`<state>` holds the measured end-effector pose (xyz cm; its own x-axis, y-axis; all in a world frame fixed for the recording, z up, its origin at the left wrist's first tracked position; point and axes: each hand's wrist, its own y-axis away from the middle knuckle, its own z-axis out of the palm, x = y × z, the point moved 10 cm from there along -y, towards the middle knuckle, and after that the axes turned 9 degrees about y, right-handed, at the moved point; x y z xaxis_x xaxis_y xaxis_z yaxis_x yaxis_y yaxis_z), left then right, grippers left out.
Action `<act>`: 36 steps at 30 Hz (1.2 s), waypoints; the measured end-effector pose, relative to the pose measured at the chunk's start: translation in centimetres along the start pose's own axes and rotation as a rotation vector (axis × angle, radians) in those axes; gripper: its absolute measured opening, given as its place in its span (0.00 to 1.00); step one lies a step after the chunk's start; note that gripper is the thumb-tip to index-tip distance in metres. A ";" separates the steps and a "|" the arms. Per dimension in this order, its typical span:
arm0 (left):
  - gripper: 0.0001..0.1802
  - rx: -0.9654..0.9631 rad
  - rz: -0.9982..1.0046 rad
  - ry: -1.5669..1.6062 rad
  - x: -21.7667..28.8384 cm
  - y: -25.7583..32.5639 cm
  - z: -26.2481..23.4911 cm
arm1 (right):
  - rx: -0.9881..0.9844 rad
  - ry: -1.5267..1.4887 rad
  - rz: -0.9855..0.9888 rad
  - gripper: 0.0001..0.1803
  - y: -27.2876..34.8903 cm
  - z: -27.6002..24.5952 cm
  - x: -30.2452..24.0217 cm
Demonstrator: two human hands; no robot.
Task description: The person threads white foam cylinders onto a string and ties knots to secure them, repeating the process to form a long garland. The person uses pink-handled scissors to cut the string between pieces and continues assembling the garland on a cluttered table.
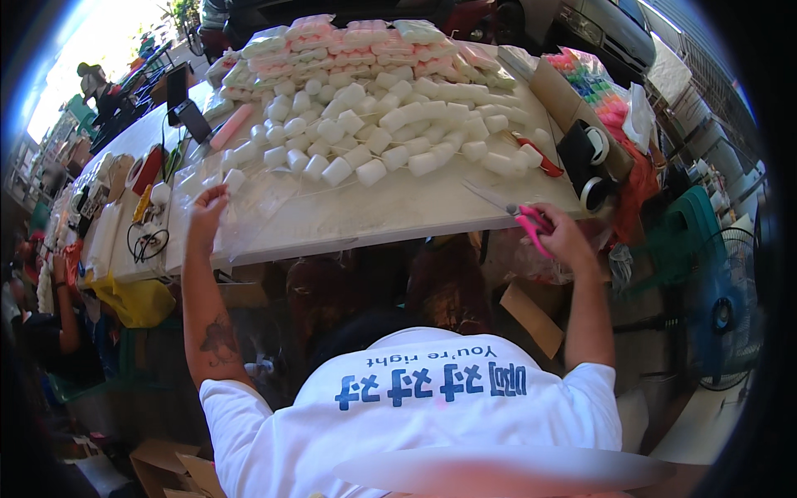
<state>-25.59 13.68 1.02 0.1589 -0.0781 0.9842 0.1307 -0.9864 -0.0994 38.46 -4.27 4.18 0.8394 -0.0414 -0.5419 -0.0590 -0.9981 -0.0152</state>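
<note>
My right hand (560, 236) is closed around the pink handles of a pair of scissors (531, 228), whose blades reach left over the table's near edge. At the left, my left hand (210, 207) has its fingers pinched at the edge of a clear plastic bag (253, 206), which lies crumpled on the tabletop. Just beyond those fingers sits a white foam cylinder (234, 179). A wide heap of white foam cylinders (374, 137), several strung in rows on thin cord, spreads across the table between my hands and beyond them.
Packed pink and pale green bundles (357, 41) are stacked at the back of the white table (357, 217). A red-handled tool (541, 158) and tape rolls (594, 192) lie at the right. Farther right stands a fan (722, 311). Another person's arm (65, 303) shows at far left.
</note>
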 end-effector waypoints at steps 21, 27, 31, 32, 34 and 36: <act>0.14 -0.483 0.740 -0.524 11.3 2.9 32.5 | 0.186 0.710 -0.202 0.26 -16.0 2.7 -8.0; 0.14 -0.389 0.846 -0.729 11.0 2.4 33.5 | 0.147 0.794 -0.152 0.26 -19.2 3.6 -9.0; 0.11 -0.426 0.542 -0.415 12.2 -1.1 31.0 | 0.119 0.420 -0.176 0.21 -19.7 -0.5 -9.9; 0.10 -0.417 0.411 -0.288 12.3 -2.1 29.9 | 0.146 0.344 -0.224 0.21 -19.6 -1.6 -10.9; 0.11 -0.511 0.385 -0.182 14.2 -3.0 28.5 | 0.239 0.290 -0.348 0.20 -19.9 -3.8 -13.6; 0.13 -0.627 0.370 -0.016 15.9 -3.1 27.2 | 0.345 0.221 -0.522 0.19 -20.2 -6.0 -17.0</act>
<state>3.13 19.47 12.96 0.0991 -0.4249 0.8998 -0.5193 -0.7934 -0.3175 28.57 16.37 18.75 0.8936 0.3991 -0.2055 0.2469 -0.8193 -0.5174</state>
